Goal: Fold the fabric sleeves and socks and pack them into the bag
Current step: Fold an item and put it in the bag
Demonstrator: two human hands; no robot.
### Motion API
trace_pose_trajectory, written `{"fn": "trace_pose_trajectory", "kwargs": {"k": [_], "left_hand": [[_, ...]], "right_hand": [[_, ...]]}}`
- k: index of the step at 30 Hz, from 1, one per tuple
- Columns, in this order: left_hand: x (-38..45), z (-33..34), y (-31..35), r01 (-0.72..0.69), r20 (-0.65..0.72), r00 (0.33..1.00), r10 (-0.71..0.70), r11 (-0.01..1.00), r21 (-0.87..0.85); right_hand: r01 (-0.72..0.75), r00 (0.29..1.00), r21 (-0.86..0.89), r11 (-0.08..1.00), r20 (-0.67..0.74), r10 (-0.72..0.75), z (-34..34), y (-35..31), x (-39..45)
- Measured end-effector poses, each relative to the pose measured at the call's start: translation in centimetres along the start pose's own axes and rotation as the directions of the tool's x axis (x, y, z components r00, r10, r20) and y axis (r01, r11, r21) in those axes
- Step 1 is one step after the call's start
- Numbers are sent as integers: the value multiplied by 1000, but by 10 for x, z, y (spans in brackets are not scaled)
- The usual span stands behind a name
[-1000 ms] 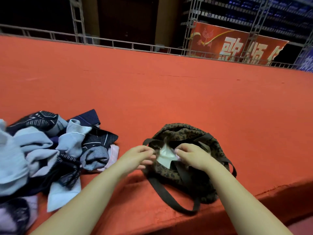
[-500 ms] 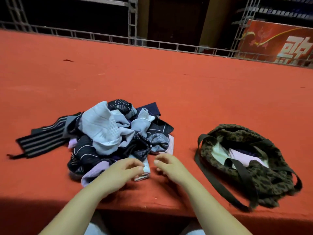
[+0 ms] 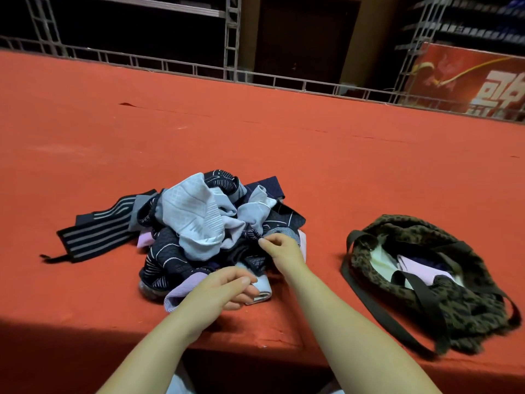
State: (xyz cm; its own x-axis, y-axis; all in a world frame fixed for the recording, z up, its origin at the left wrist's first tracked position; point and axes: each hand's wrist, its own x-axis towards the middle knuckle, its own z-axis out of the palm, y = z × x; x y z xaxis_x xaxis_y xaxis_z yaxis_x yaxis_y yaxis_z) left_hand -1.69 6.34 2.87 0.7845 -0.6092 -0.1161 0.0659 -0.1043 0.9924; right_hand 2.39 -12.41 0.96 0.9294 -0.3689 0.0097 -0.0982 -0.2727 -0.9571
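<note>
A jumbled pile of sleeves and socks (image 3: 199, 223), pale blue, lilac and dark patterned, lies on the red table near its front edge. A dark striped sleeve (image 3: 96, 234) stretches out of the pile to the left. My right hand (image 3: 282, 251) pinches a dark patterned piece (image 3: 254, 234) at the pile's right side. My left hand (image 3: 224, 288) is at the pile's front, thumb and curled fingers closed on a pale sock (image 3: 262, 291). The leopard-print bag (image 3: 460, 302) lies open to the right, apart from both hands, with folded pale pink (image 3: 417, 270) and white pieces inside.
The red table (image 3: 312, 166) reaches far back to a metal railing (image 3: 170, 66). Its front edge runs just below my forearms. The bag's dark straps (image 3: 369, 305) trail toward that edge. A red banner (image 3: 468, 81) stands at the back right.
Both hands left the bag's opening and came left to the pile. The right hand then reached further in and pinched dark fabric; the left closed on the pale sock.
</note>
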Motion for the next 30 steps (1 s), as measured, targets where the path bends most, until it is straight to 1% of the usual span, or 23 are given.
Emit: {"fn": "trace_pose_trajectory", "kwargs": {"k": [1, 2, 3, 4, 6, 8, 9, 11, 13, 14, 16, 18, 20, 22, 23, 24, 25, 27, 28, 30], "left_hand": [[0, -1, -1, -5, -13, 1000, 5, 1000, -12], [1, 0, -2, -12, -42, 999, 11, 1000, -26], [2, 1, -1, -26, -90, 996, 24, 999, -19], [4, 2, -1, -57, -147, 987, 58, 998, 11], [9, 7, 2, -157, -214, 960, 182, 979, 129], [14, 15, 10, -264, -202, 930, 307, 940, 214], [18, 20, 15, -288, -193, 924, 331, 932, 219], [26, 29, 25, -300, -179, 926, 331, 937, 180], [31, 40, 33, -321, -122, 930, 347, 928, 191], [32, 46, 34, -346, -67, 929, 364, 919, 187], [32, 58, 31, -377, 6, 925, 379, 918, 123], [32, 69, 30, -388, -25, 920, 392, 916, 101], [34, 75, 31, -379, -91, 920, 380, 925, 31], [34, 79, 34, -319, -131, 942, 308, 945, -76], [34, 79, 35, -307, -119, 949, 293, 944, -121], [34, 78, 34, -317, -80, 948, 309, 939, -131], [33, 78, 35, -320, -30, 948, 318, 942, -100], [32, 82, 32, -315, 66, 948, 311, 947, 57], [34, 85, 31, -302, 69, 953, 295, 943, 140], [35, 90, 31, -278, 52, 961, 273, 937, 211]], "right_hand": [[-11, 1000, -6, 1000, -16, 11, -1, 0, 0], [-27, 999, 24, 999, -32, 27, -3, -3, -2], [-41, 998, 92, 995, -42, 46, -5, -7, -6], [-51, 996, 188, 981, -60, 63, -7, -11, -10], [-73, 991, 444, 893, -72, 117, -15, -21, -20], [-62, 989, 609, 791, -70, 131, -25, -31, -33], [-63, 989, 639, 767, -64, 135, -31, -34, -40], [-83, 986, 681, 728, -49, 158, -40, -39, -52], [-138, 979, 761, 633, 8, 204, -48, -42, -62], [-172, 973, 794, 583, 44, 228, -53, -42, -65], [-247, 953, 836, 489, 119, 278, -61, -45, -73], [-267, 945, 867, 421, 148, 293, -67, -44, -78], [-270, 942, 866, 420, 146, 303, -71, -39, -81], [-289, 935, 853, 435, 154, 319, -75, -34, -86], [-292, 931, 852, 435, 149, 333, -78, -32, -88], [-288, 929, 857, 427, 142, 342, -81, -30, -90], [-287, 925, 862, 417, 137, 354, -84, -27, -91], [-281, 927, 870, 404, 138, 348, -86, -25, -94], [-264, 935, 869, 419, 124, 333, -86, -23, -96], [-216, 944, 861, 461, 63, 325, -86, -22, -98]]}}
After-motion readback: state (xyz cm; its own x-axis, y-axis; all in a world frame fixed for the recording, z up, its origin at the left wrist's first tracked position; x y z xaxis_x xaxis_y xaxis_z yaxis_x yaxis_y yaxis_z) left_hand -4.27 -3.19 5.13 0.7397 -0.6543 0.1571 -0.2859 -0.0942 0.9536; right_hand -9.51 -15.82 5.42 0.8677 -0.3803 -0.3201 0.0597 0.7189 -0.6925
